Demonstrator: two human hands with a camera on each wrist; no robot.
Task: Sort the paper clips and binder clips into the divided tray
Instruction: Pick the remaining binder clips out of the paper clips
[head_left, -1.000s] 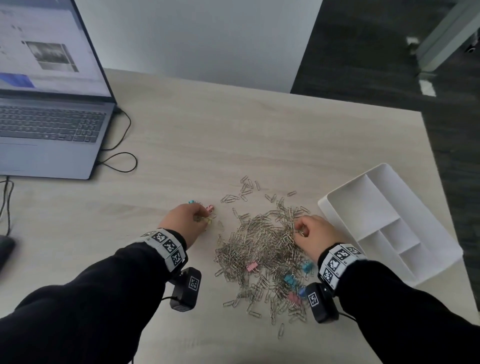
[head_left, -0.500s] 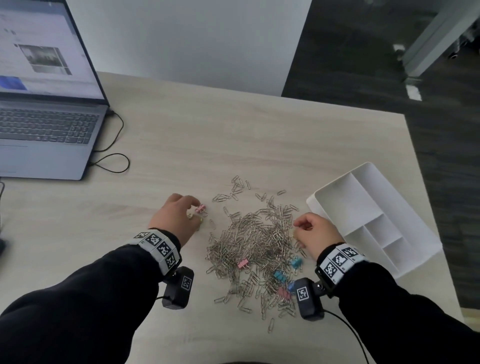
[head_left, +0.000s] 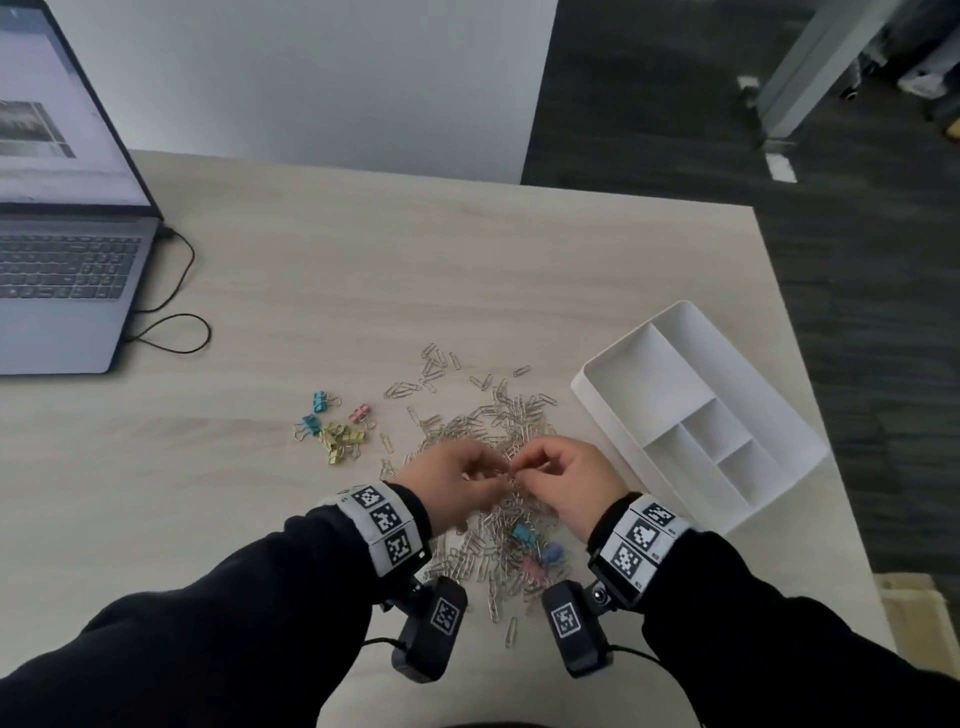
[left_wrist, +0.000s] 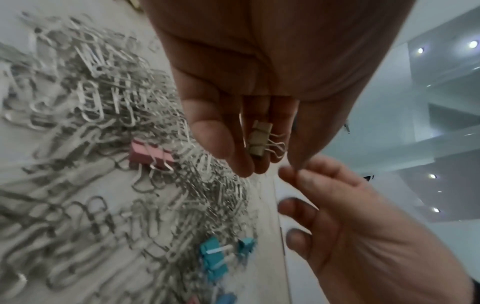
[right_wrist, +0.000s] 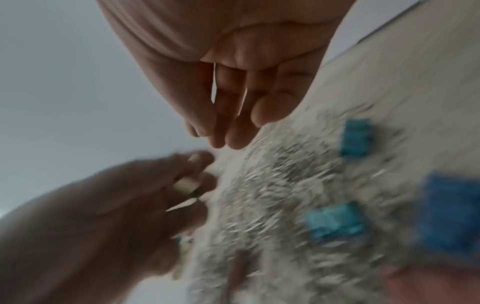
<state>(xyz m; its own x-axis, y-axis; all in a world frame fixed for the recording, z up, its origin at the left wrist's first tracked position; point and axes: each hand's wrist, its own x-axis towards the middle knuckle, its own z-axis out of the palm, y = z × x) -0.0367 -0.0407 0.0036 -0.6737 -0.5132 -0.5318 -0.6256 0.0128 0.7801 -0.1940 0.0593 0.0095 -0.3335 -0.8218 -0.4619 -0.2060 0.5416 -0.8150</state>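
A heap of silver paper clips (head_left: 483, 431) lies mid-table, with pink (left_wrist: 150, 154), teal (left_wrist: 214, 259) and blue (head_left: 553, 552) binder clips mixed in. Both hands meet just above the near part of the heap. My left hand (head_left: 491, 475) curls its fingers round a small yellow binder clip (left_wrist: 259, 139), seen blurred in the right wrist view too (right_wrist: 185, 184). My right hand (head_left: 535, 467) is fingertip to fingertip with the left, loosely curled, with nothing visible in it (right_wrist: 228, 131). The white divided tray (head_left: 597, 395) stands to the right, its compartments bare.
A small group of teal, pink and yellow binder clips (head_left: 337, 428) lies left of the heap. An open laptop (head_left: 67, 280) with a looped black cable (head_left: 176, 332) fills the far left. The table's right edge (head_left: 810, 405) runs just beyond the tray.
My left hand left the group of binder clips and moved right to meet the right hand over the heap. It now holds a yellow binder clip.
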